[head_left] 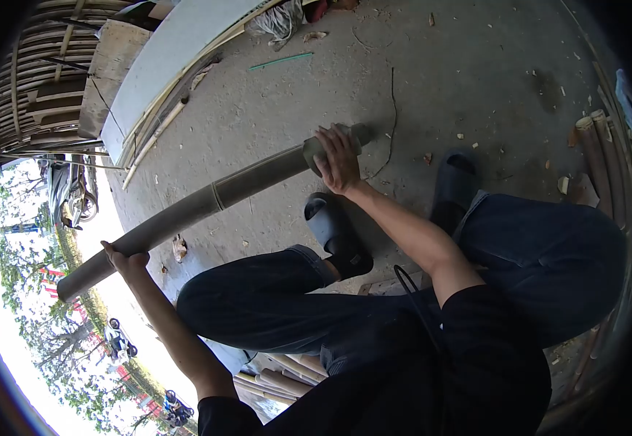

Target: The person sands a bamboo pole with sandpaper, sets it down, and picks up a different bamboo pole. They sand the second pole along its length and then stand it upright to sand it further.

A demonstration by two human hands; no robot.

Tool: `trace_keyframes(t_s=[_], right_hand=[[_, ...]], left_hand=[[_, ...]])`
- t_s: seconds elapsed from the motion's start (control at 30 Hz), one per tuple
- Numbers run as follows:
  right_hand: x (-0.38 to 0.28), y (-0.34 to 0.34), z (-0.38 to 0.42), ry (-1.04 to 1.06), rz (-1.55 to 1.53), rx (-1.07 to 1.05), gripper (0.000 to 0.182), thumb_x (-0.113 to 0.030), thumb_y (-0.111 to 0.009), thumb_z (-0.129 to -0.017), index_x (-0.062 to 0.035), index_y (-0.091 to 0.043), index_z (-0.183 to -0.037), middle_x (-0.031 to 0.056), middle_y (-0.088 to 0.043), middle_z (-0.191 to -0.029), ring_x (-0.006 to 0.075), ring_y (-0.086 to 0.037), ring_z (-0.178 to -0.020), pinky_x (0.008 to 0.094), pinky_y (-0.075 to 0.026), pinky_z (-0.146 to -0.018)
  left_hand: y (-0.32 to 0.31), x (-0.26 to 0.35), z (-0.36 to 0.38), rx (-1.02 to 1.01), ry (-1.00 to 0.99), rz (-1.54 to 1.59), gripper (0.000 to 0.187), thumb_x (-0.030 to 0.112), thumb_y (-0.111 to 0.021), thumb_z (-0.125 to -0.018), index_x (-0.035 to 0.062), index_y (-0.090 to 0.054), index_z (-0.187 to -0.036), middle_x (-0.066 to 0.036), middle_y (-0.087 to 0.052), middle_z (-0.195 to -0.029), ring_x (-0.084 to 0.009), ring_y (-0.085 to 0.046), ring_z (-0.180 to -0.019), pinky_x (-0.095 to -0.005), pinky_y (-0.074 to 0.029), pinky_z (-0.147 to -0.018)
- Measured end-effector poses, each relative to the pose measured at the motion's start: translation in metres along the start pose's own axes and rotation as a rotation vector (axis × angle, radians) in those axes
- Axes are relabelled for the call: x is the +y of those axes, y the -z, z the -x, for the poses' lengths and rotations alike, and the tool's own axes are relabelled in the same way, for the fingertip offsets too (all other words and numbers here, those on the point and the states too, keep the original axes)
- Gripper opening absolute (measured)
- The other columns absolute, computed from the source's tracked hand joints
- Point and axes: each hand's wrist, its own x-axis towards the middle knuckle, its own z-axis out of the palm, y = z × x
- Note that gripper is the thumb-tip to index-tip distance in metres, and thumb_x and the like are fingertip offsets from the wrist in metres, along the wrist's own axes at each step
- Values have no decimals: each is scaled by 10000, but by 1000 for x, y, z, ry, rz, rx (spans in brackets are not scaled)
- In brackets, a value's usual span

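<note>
Concrete floor [476,94] under a long bamboo tube [203,202], which two hands hold above it.

At the far side lies a crumpled grey bag or cloth [280,23]; its inside cannot be told. The tube slants from near left to far right, in front of the knees. The left hand [128,261] clasps it close to its left end, with some fingers hidden; the right hand [338,158] curls its fingers over the thicker right end. Below are two dark sandals [327,221]; a thin dark cord or twig [394,109] lies just beside the right end, and bamboo poles [593,156] lie at the right.
</note>
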Motion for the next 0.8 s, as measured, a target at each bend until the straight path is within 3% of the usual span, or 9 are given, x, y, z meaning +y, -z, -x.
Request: trace_keyframes(t_s=[0.07, 0.17, 0.3, 0.4, 0.5, 0.57, 0.67, 0.7, 0.8], right_hand=[[-38, -7, 1, 137, -89, -75, 610, -486, -387, -1067, -108, -428, -1543, 137, -461, -1562, 384, -371, -1479, 599, -192, -1244], [-43, -17, -4, 245, -146, -106, 606, -482, -390, -1062, -103, -448, -1532, 134, -492, -1532, 390, -385, -1467, 594, -192, -1240], [34, 3, -8, -33, 28, 178, 532, -442, -410, -1056, -61, -575, -1388, 169, -585, -1411, 395, -472, -1374, 555, -310, -1182], [69, 14, -7, -47, 62, 73, 521, -440, -418, -1062, -56, -586, -1372, 161, -593, -1397, 402, -470, -1374, 580, -288, -1197], [10, -3, -14, -222, 202, 90, 528, -450, -416, -1063, -57, -589, -1371, 161, -579, -1417, 397, -450, -1398, 589, -247, -1223], [-57, -16, -21, -16, -40, -34, 533, -459, -446, -1047, -68, -574, -1386, 145, -557, -1444, 390, -447, -1395, 625, -217, -1220], [-189, -33, -31, 205, -191, -120, 594, -428, -570, -1021, -97, -480, -1506, 126, -490, -1521, 369, -396, -1451, 594, -206, -1250], [-213, -40, -33, 194, -189, -109, 593, -434, -570, -1020, -125, -471, -1517, 112, -476, -1535, 358, -412, -1443, 582, -222, -1250], [-206, -42, -38, 236, -239, -123, 584, -437, -570, -1020, -146, -475, -1517, 106, -478, -1534, 348, -428, -1435, 569, -234, -1249]], left_hand=[[-5, 1, 1, -4, 58, 13, 835, 612, -818, -820, 119, -521, -1426, -122, -539, -1450, -344, -499, -1336, -557, -390, -1168], [-1, 1, -3, 8, 127, 2, 805, 599, -824, -819, 113, -547, -1397, -121, -565, -1414, -337, -504, -1326, -545, -382, -1173], [23, -3, -36, 80, 89, -54, 736, 559, -827, -823, 100, -591, -1348, -121, -596, -1384, -325, -512, -1323, -512, -345, -1205], [13, -5, -7, 57, 117, -10, 734, 548, -833, -815, 96, -592, -1341, -115, -597, -1383, -322, -514, -1319, -509, -343, -1207], [6, -5, -5, 17, 80, 1, 743, 545, -842, -805, 105, -584, -1344, -111, -583, -1406, -319, -523, -1308, -521, -368, -1194], [-3, -2, 3, 19, 44, 22, 762, 547, -852, -795, 104, -574, -1350, -111, -581, -1406, -326, -536, -1291, -517, -372, -1192], [-3, 6, 0, -82, 36, 47, 746, 541, -844, -804, 115, -570, -1352, -109, -578, -1402, -321, -525, -1288, -530, -391, -1175], [-4, 5, 6, -84, 36, 49, 746, 541, -844, -804, 115, -570, -1352, -109, -578, -1402, -321, -525, -1288, -530, -391, -1175], [6, 6, -11, 26, -123, -80, 669, 489, -838, -818, 153, -587, -1339, -102, -588, -1372, -320, -537, -1269, -543, -414, -1150]])
